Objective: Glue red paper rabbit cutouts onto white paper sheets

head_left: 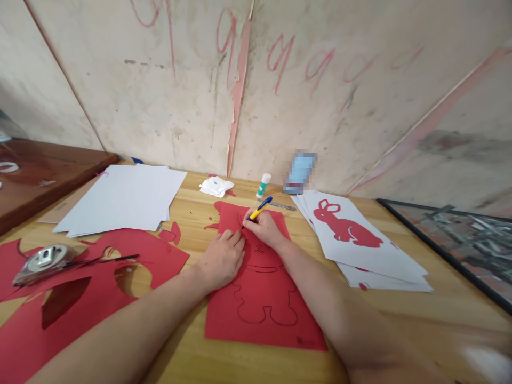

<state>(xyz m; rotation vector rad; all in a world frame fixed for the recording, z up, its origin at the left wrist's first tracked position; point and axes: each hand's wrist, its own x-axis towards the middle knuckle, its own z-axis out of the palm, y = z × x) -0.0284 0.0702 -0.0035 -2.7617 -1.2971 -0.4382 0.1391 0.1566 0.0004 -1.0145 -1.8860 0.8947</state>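
Note:
A sheet of red paper (pixel 224 320) lies in front of me, bearing a dark outline of an animal figure with rounded feet, a neck band and a small face. My right hand (pixel 264 228) is closed around a yellow and blue pen (pixel 259 209), its tip down on the upper part of the sheet. Flat on the paper's left side rests my left hand (pixel 224 257), fingers stretched toward the pen tip. The two hands cover part of the drawn head.
Cut red paper (pixel 160 256) and a tape measure (pixel 46 261) lie left, below white sheets (pixel 124 197). Behind are a crumpled tissue (pixel 216 185), a glue stick (pixel 263 185) and a blurred phone-like object (pixel 300 173). On the right, white paper carries a red rabbit cutout (pixel 348 226).

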